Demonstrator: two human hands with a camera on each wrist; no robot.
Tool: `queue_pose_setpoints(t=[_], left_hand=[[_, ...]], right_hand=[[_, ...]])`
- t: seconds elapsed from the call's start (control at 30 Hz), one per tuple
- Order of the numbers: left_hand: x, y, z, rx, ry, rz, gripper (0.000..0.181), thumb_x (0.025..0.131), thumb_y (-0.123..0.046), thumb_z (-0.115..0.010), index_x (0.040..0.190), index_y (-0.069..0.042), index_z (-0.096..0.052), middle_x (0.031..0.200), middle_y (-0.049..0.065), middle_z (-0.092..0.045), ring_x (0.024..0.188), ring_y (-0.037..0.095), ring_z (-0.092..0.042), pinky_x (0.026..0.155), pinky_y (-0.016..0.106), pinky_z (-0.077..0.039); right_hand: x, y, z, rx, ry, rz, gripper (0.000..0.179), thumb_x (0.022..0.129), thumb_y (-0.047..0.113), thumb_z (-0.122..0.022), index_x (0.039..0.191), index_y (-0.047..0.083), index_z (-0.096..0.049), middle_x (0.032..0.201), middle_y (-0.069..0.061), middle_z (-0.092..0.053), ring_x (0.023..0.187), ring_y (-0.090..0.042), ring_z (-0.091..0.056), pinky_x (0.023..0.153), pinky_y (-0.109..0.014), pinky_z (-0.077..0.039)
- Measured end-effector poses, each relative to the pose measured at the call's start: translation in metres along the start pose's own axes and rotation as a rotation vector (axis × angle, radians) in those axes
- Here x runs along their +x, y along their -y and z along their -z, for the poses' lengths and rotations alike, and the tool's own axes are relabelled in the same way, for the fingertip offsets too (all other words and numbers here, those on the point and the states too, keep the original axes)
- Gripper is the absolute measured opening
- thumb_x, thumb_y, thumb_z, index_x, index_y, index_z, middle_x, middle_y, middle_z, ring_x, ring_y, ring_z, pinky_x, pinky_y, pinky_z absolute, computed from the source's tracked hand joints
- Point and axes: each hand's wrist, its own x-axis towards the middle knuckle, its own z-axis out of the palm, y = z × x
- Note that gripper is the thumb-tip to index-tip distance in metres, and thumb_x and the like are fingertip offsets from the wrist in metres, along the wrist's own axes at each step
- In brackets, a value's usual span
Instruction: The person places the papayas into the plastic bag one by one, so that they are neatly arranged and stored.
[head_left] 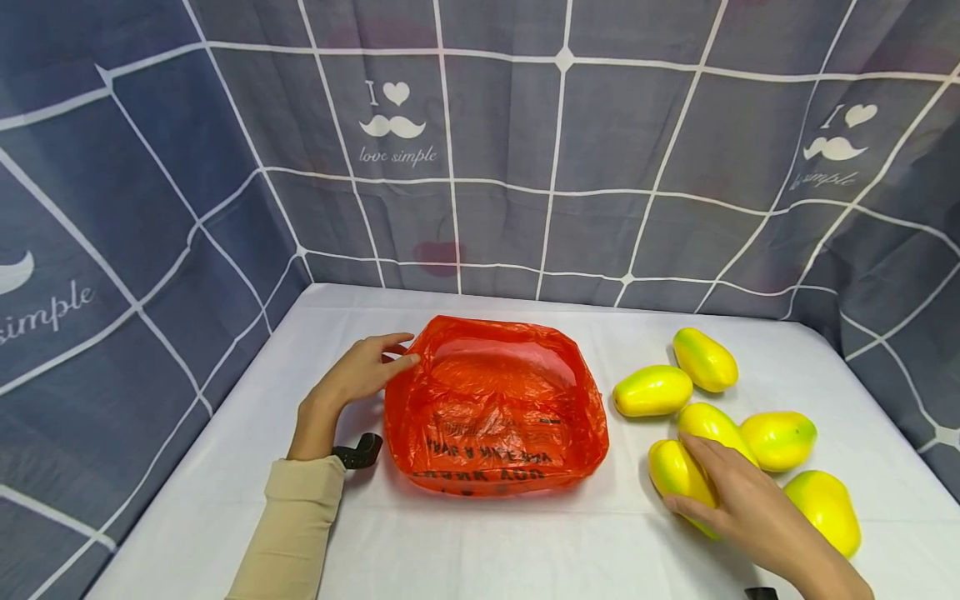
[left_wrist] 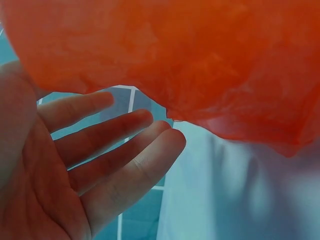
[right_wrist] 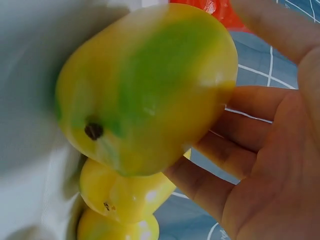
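A red plastic bag (head_left: 495, 392) with dark printing lies with its mouth spread wide on the white table. My left hand (head_left: 367, 367) is at the bag's left rim, thumb over the edge; in the left wrist view its fingers (left_wrist: 135, 175) are straight and spread below the red film, which hides the thumb. My right hand (head_left: 750, 500) holds a yellow mango (head_left: 675, 475) right of the bag, thumb on the near left side and fingers over the far side. In the right wrist view this mango (right_wrist: 150, 95) shows a green patch and dark stem end, hiding the fingertips.
Several more mangoes lie around the right hand: one at the back (head_left: 705, 360), one nearer the bag (head_left: 652, 392), another at the front right (head_left: 825, 512). A dark curtain (head_left: 495, 117) with white lines stands behind and beside the white table (head_left: 525, 550).
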Motion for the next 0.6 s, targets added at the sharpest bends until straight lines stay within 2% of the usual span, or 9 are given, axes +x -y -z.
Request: queue_pose_setpoints(t=[0.3, 0.6], left_hand=[[0.0014, -0.0010, -0.0009, -0.009, 0.001, -0.012, 0.052, 0.098, -0.029, -0.061, 0.139, 0.003, -0.052, 0.123, 0.023, -0.063, 0.106, 0.038, -0.065, 0.091, 0.050, -0.052], [0.0008, -0.0006, -0.0002, -0.004, -0.001, -0.055, 0.042, 0.099, -0.026, -0.061, 0.133, -0.001, -0.060, 0.125, 0.019, -0.064, 0.104, 0.037, -0.065, 0.091, 0.049, -0.052]], right_hand=[[-0.0013, -0.0020, -0.0039, -0.006, 0.016, -0.011, 0.082, 0.076, 0.036, -0.084, 0.140, -0.004, -0.049, 0.135, -0.024, -0.054, 0.120, -0.042, -0.052, 0.097, -0.061, -0.040], [-0.0020, -0.0005, -0.0040, 0.008, 0.041, -0.046, 0.083, 0.076, 0.036, -0.085, 0.142, 0.000, -0.048, 0.134, -0.019, -0.057, 0.111, -0.033, -0.058, 0.093, -0.060, -0.045]])
